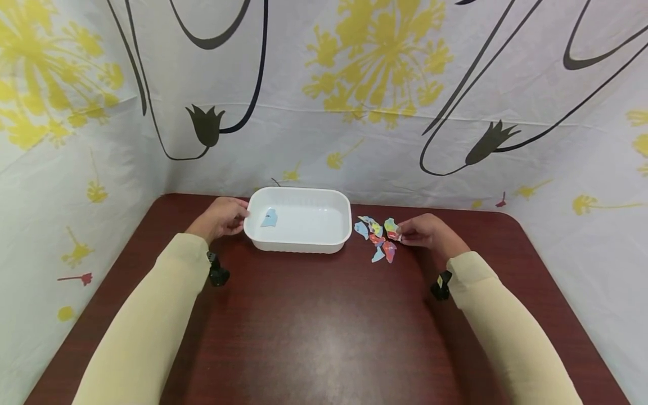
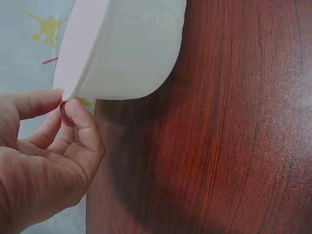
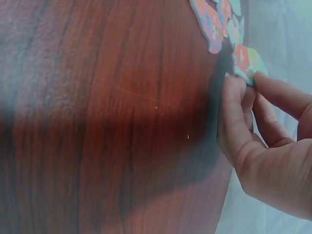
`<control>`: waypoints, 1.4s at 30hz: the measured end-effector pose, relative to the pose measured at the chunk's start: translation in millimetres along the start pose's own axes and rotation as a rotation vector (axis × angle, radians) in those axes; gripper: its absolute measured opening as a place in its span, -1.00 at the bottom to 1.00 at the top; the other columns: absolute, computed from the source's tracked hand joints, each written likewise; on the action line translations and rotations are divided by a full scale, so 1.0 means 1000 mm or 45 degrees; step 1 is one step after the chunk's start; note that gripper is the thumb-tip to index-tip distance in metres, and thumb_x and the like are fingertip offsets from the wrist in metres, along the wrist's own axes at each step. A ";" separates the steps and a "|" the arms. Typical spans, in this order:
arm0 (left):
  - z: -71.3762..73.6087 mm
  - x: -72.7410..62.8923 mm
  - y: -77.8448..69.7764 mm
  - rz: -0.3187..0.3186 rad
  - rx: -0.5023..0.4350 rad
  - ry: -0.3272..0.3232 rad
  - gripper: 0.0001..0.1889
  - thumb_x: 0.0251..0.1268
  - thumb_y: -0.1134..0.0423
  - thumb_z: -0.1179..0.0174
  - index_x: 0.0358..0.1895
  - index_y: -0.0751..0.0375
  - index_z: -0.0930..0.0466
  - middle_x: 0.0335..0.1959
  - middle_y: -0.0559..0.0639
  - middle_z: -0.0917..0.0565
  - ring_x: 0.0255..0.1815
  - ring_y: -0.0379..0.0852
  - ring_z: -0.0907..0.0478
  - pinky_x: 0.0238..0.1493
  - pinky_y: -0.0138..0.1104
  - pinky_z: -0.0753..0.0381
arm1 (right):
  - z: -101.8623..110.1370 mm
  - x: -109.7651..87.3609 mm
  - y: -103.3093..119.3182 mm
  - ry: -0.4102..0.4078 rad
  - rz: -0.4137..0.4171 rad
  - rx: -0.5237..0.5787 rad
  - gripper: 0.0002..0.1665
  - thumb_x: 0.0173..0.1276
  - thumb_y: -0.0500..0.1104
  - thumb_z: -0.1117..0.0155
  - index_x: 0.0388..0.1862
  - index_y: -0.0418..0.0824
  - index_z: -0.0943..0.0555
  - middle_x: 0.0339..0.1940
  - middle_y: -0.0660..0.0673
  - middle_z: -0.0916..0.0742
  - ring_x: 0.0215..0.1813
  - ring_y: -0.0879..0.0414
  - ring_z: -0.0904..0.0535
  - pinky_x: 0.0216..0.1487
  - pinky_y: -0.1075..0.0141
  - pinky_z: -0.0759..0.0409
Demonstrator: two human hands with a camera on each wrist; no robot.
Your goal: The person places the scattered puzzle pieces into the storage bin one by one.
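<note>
My left hand [image 1: 225, 217] pinches the left rim of a white plastic tub [image 1: 298, 245] between thumb and fingers; the left wrist view shows the grip on the tub's rim [image 2: 73, 90] closely. Inside the tub lies one light-blue puzzle piece [image 1: 270, 217]. To the right of the tub, my right hand [image 1: 425, 230] pinches a green, yellow and red puzzle piece [image 3: 247, 62] between thumb and fingertips. Several more colourful, irregular puzzle pieces [image 1: 388, 251] lie in a loose cluster just left of that hand.
All of this stands on a dark reddish-brown wooden table [image 1: 314, 315]. A white cloth [image 1: 283, 135] with yellow and dark flower prints hangs behind the table's far edge and along both sides. Small black wrist cameras [image 1: 217, 271] sit below the cream sleeves.
</note>
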State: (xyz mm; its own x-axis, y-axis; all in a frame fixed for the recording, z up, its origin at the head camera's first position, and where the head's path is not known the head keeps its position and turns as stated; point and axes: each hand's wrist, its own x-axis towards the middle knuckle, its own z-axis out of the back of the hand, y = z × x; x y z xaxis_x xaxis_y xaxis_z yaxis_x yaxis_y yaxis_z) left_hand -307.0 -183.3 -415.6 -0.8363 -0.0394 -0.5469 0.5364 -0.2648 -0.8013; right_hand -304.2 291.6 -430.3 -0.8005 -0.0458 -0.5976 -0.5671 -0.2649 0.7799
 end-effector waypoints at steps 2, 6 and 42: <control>0.000 0.000 0.000 -0.001 -0.001 -0.001 -0.61 0.43 0.30 -0.07 0.28 0.17 -0.40 -0.02 0.09 -0.44 -0.24 -0.08 -0.44 -0.30 -0.40 -0.59 | 0.001 0.000 0.002 0.021 -0.011 0.024 -0.51 0.41 -0.33 -0.15 0.29 -0.42 -0.37 -0.41 -0.04 -0.71 -0.35 0.18 -0.62 -0.16 0.33 -0.66; 0.000 0.001 0.000 -0.003 -0.005 0.005 -0.61 0.42 0.30 -0.07 0.28 0.17 -0.40 -0.02 0.09 -0.44 -0.24 -0.09 -0.44 -0.30 -0.40 -0.59 | 0.000 0.000 0.005 0.049 -0.015 0.049 -0.46 0.43 -0.31 -0.13 0.35 -0.40 -0.32 -0.41 -0.03 -0.70 -0.36 0.21 -0.62 -0.19 0.37 -0.66; 0.002 0.003 0.001 -0.016 -0.002 0.022 -0.60 0.42 0.32 -0.07 0.28 0.20 -0.39 -0.06 0.11 -0.46 -0.30 -0.10 -0.45 -0.33 -0.40 -0.58 | -0.067 0.001 0.068 0.268 0.226 0.071 -0.46 0.45 -0.32 -0.10 0.37 -0.45 -0.32 -0.27 -0.03 -0.68 -0.29 0.22 -0.65 -0.04 0.38 -0.63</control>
State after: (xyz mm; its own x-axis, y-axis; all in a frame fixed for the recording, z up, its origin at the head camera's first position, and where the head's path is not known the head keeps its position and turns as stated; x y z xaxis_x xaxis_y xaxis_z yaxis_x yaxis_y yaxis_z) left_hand -309.0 -185.8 -417.0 -0.8407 -0.0195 -0.5411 0.5264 -0.2635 -0.8084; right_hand -330.2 209.2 -390.6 -0.8339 -0.2871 -0.4713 -0.4358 -0.1814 0.8816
